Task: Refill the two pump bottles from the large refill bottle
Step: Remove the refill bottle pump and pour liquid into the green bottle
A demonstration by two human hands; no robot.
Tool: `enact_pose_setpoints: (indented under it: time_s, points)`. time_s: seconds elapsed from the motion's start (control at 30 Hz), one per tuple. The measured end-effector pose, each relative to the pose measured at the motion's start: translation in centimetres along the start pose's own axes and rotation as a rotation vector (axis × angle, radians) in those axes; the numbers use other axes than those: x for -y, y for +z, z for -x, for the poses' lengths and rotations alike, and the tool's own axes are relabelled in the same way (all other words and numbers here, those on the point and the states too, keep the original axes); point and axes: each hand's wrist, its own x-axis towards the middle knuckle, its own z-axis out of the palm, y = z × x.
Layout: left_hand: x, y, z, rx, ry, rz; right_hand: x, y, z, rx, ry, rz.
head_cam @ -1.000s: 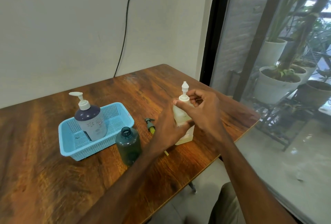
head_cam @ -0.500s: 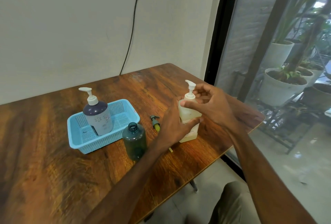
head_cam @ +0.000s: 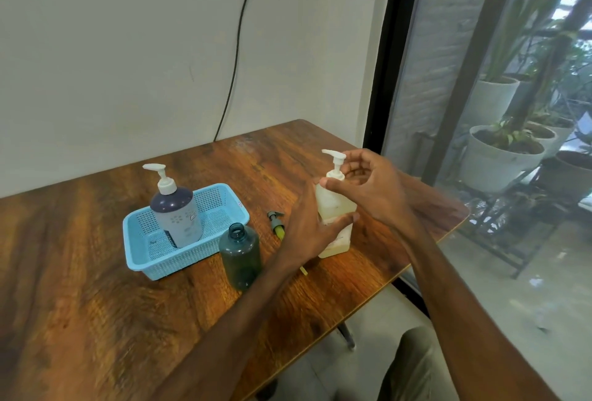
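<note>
A cream pump bottle (head_cam: 333,205) stands near the table's right edge. My left hand (head_cam: 312,227) grips its body from the left. My right hand (head_cam: 368,186) pinches the collar of its white pump (head_cam: 334,160) with thumb and fingers. A teal bottle (head_cam: 241,256) stands open, without its pump, to the left of my left wrist. Its grey-and-yellow pump (head_cam: 277,224) lies on the table behind it. The large refill bottle (head_cam: 176,211), dark on top with a white pump, stands in a blue basket (head_cam: 224,198).
The wooden table (head_cam: 96,320) ends close to the right of the cream bottle. Beyond it is a glass window with potted plants (head_cam: 503,150) outside. A black cable (head_cam: 237,48) runs down the wall behind the table.
The cream bottle's pump nozzle has turned from facing me to pointing left. My right hand has shifted around the collar. The view has swung slightly left.
</note>
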Motion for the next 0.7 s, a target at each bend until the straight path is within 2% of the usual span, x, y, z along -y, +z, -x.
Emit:
enact_pose_setpoints:
  time_s: [0.07, 0.17, 0.23, 0.33, 0.4, 0.47, 0.53, 0.6, 0.7]
  points:
    - [0.1, 0.1, -0.1, 0.001, 0.001, 0.009, -0.2, -0.5, -0.2, 0.068, 0.022, -0.054]
    - [0.2, 0.2, -0.2, 0.001, 0.005, 0.022, 0.0, -1.9, -0.5, 0.275, 0.054, -0.132]
    - [0.3, 0.2, -0.2, 0.004, 0.003, 0.017, 0.1, -2.2, -0.7, 0.348, 0.051, -0.101]
    - [0.1, 0.2, 0.0, -0.006, 0.021, 0.005, 0.2, -1.3, -0.3, 0.178, -0.004, 0.101]
    - [0.1, 0.2, 0.0, -0.005, 0.022, 0.012, 0.1, -0.5, 0.0, 0.073, -0.025, 0.144]
    - [0.1, 0.2, 0.0, 0.007, 0.022, 0.026, -0.1, -0.4, -0.1, 0.095, 0.009, 0.09]
    - [0.2, 0.2, -0.2, 0.0, 0.022, 0.031, -0.3, -1.0, -0.4, 0.215, 0.067, -0.029]
    - [0.2, 0.2, -0.2, -0.003, 0.019, 0.033, -0.3, -1.5, -0.5, 0.279, 0.074, -0.047]
    - [0.4, 0.3, -0.1, -0.005, 0.02, 0.032, 0.1, -0.9, -0.2, 0.162, 0.028, 0.065]
